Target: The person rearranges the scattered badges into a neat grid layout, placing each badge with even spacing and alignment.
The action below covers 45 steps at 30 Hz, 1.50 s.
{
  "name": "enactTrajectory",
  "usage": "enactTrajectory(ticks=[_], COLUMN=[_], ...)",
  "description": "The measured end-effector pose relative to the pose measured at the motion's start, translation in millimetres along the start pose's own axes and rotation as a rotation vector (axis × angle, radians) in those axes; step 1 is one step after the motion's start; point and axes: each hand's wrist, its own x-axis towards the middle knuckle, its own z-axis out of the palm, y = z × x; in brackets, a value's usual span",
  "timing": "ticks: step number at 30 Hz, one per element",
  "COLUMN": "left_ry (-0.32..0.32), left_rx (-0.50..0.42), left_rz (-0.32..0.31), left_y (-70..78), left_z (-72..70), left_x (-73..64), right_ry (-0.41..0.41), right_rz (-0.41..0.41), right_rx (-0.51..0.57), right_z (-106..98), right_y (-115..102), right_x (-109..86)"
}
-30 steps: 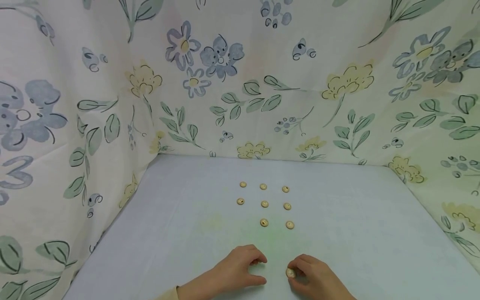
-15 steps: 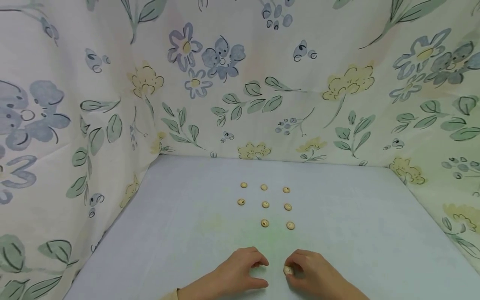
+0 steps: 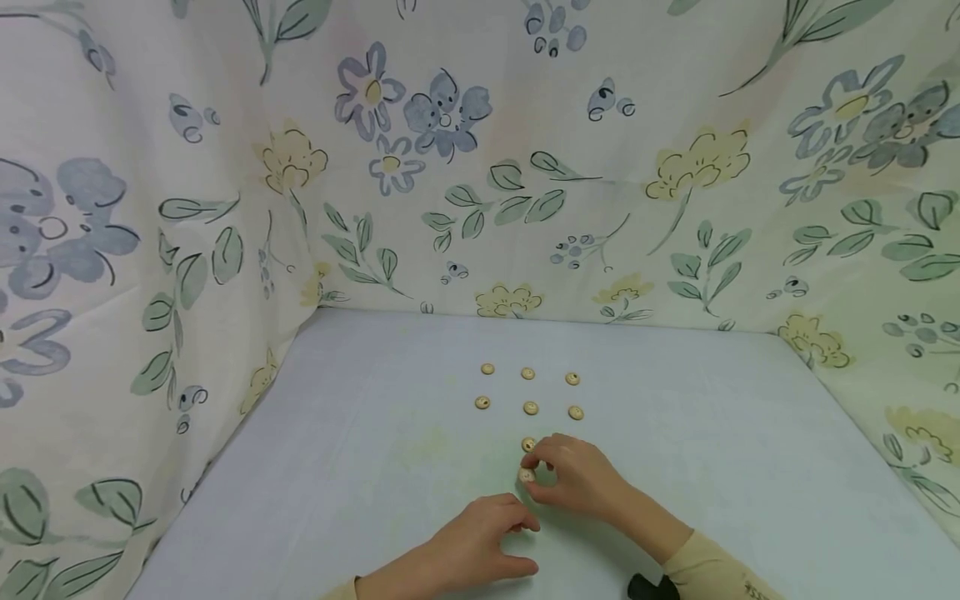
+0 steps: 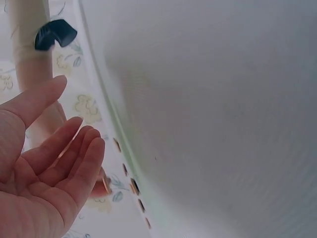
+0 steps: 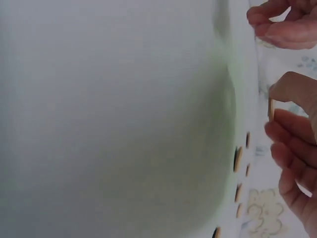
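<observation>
My right hand (image 3: pixel 577 477) pinches a small round wooden button (image 3: pixel 527 475) between thumb and forefinger, above the table in the head view. The right wrist view shows this held button (image 5: pixel 271 110) edge-on. Just beyond it lies another button (image 3: pixel 528 444), partly covered by the fingers. Behind are two rows of similar buttons, including a middle one (image 3: pixel 531 407) and a back-left one (image 3: pixel 487 368). My left hand (image 3: pixel 487 537) stays nearer the front, thumb and fingers apart with nothing between them; its palm (image 4: pixel 44 193) fills the left wrist view's lower left.
A pale cloth-covered table (image 3: pixel 360 433) spreads under both hands. Floral fabric (image 3: pixel 480 225) hangs around its back and sides. On my right wrist sits a black device (image 3: pixel 652 587), below the beige sleeve (image 3: pixel 712 567).
My right hand has carried the button forward and left, from the front edge to beside the front row. It now hides the front-right button. The left hand has barely moved.
</observation>
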Motion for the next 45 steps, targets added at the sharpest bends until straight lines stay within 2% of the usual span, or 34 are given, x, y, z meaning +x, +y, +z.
enactTrajectory(ticks=[6,10,15,24,31,39,45], left_ry=[0.011,-0.015,-0.048,-0.020,-0.041,-0.017,-0.019], left_rx=[0.021,0.010,0.002,0.025,0.011,0.002,0.001], left_rz=[0.043,0.030,0.007,0.059,0.016,0.021,-0.002], left_y=[0.1,1.0,0.7,-1.4,-0.8,-1.7,-1.8], left_z=[1.2,0.9,-0.1,2.0,0.9,1.6,2.1], left_x=[-0.9,-0.3,0.3,-3.3,-4.4,-7.0,-7.1], right_ry=[-0.007,-0.018,-0.025,0.003,0.029,0.005,-0.009], right_rz=[-0.059,-0.063,-0.059,-0.109,-0.116,-0.108,-0.067], right_rx=[-0.066,-0.097,-0.132,-0.189,-0.195,-0.190,-0.175], right_z=[11.7,18.8,28.5,45.7,50.3,50.9,51.8], right_y=[-0.5,0.2,1.8,2.7,2.8,1.8,1.5], right_x=[39.5,58.8,71.8,80.2,81.8,83.2,81.0])
